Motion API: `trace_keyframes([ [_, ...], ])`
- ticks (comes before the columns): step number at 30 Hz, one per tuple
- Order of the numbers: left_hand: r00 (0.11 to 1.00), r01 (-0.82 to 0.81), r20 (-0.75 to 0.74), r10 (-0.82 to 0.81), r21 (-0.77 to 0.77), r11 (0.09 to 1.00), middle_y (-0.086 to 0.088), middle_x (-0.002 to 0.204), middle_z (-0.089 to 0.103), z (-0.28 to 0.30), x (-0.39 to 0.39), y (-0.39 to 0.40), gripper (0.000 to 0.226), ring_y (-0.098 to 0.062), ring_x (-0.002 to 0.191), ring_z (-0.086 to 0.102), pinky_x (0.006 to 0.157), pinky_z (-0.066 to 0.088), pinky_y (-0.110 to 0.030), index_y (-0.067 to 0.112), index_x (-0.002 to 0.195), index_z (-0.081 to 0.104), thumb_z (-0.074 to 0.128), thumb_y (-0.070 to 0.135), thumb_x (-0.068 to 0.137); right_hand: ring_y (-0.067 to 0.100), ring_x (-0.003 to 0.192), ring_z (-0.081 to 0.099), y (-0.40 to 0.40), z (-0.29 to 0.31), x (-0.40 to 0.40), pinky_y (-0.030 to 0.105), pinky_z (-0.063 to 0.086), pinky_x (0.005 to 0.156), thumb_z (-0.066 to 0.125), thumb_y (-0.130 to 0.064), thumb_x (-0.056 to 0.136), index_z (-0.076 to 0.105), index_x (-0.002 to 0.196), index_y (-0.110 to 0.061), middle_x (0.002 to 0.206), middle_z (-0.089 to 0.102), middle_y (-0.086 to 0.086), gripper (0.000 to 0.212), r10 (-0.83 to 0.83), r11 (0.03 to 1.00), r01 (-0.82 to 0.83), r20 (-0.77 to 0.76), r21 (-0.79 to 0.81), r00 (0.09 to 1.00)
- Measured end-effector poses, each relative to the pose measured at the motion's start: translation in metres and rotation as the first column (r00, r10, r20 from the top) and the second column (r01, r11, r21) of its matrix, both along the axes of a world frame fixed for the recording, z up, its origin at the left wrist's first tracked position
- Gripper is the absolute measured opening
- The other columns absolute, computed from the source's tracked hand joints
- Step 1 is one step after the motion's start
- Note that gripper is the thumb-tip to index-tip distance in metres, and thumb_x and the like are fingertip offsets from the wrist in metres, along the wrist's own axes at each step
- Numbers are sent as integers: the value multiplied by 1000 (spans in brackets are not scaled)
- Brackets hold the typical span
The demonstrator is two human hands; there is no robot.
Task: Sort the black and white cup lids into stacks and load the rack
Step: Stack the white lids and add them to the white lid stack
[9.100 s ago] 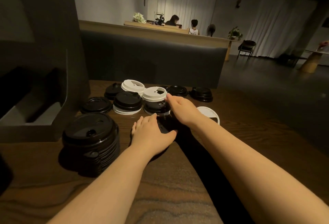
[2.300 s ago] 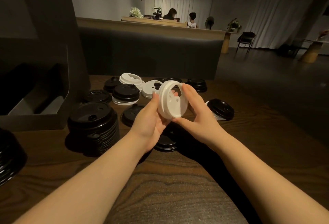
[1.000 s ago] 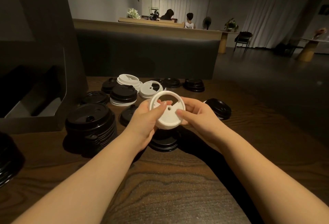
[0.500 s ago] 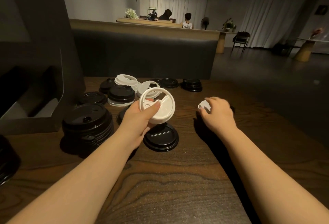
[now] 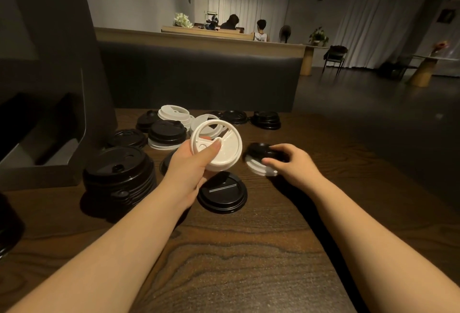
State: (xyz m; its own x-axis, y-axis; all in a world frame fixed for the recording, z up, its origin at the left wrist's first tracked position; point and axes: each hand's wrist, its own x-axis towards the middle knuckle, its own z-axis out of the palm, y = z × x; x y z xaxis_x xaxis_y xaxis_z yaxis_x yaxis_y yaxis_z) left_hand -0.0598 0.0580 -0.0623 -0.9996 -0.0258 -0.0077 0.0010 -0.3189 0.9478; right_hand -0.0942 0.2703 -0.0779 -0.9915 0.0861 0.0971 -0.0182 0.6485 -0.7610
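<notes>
Left hand [image 5: 191, 163] raised above table [image 5: 249, 250], fingers [image 5: 211, 148] gripping white lid [image 5: 219, 145] held tilted. Right hand [image 5: 293, 165] at 3 o'clock of it, fingers curled round blurred black-and-white lid pair [image 5: 261, 160]. Tall black lid stack [image 5: 117, 175] at 9 o'clock; single black lid [image 5: 222, 194] below.

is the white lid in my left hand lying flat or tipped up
Tipped up. The left hand holds the white lid above the table, its round face tilted toward the camera, thumb across it.
</notes>
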Motion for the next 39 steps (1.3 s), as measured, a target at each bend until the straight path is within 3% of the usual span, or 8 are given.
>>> trace_keyframes([
  [4,999,-30,-10,30,22,999,-3,109,69,0,-1,-1,28,-18,102,66,90,54,-37,20,114,59,65,14,88,5,105,51,-24,1,6,22,40,88,71,-30,84,56,128,-22,115,56,-9,48,130,991,-129,-61,22,990],
  [9,998,-49,-23,50,38,998,-3,106,70,-1,-3,-4,20,-17,99,67,89,54,-37,23,105,60,65,16,88,20,121,51,4,3,-1,36,44,99,69,-32,85,50,134,-17,133,54,4,55,-187,969,201,-106,144,977],
  [15,995,-95,8,95,108,990,-4,114,67,2,-6,-3,23,-18,103,65,90,53,-37,18,116,57,57,24,94,27,132,40,8,-7,-14,41,37,107,66,-43,85,45,139,-13,141,47,10,65,-215,923,215,-36,319,976],
  [20,993,-112,38,109,108,988,0,107,67,2,-8,-4,15,-17,101,65,96,50,-41,24,107,56,51,33,96,22,142,24,-20,5,3,38,25,113,63,-43,88,29,148,-16,151,35,4,75,16,951,56,-229,304,973],
  [24,993,-114,30,111,85,990,5,101,66,2,-7,-2,19,-14,96,64,86,54,-37,25,113,54,50,34,97,24,138,32,-43,-6,6,39,31,110,61,-50,87,31,147,-11,148,40,8,78,87,955,-67,-56,290,995],
  [30,992,-122,19,121,25,992,7,101,66,4,-4,-2,5,-12,95,64,76,53,-31,31,99,56,52,32,96,29,106,44,-42,-15,-6,35,34,79,47,-50,91,61,93,-7,106,56,13,45,-179,885,169,-20,434,984],
  [36,993,-108,39,107,9,994,6,100,67,5,-1,-2,4,-13,97,64,89,53,-39,33,96,56,53,32,95,17,87,63,-33,-6,1,28,49,66,52,-21,94,72,106,-14,100,71,4,25,-199,953,207,-58,222,978],
  [39,992,-115,46,116,-22,993,4,105,67,6,0,-4,3,-17,104,63,94,52,-43,33,97,56,53,34,95,15,99,63,-22,3,4,32,52,87,54,-23,96,69,114,-16,108,70,1,25,-228,973,232,-145,13,963],
])
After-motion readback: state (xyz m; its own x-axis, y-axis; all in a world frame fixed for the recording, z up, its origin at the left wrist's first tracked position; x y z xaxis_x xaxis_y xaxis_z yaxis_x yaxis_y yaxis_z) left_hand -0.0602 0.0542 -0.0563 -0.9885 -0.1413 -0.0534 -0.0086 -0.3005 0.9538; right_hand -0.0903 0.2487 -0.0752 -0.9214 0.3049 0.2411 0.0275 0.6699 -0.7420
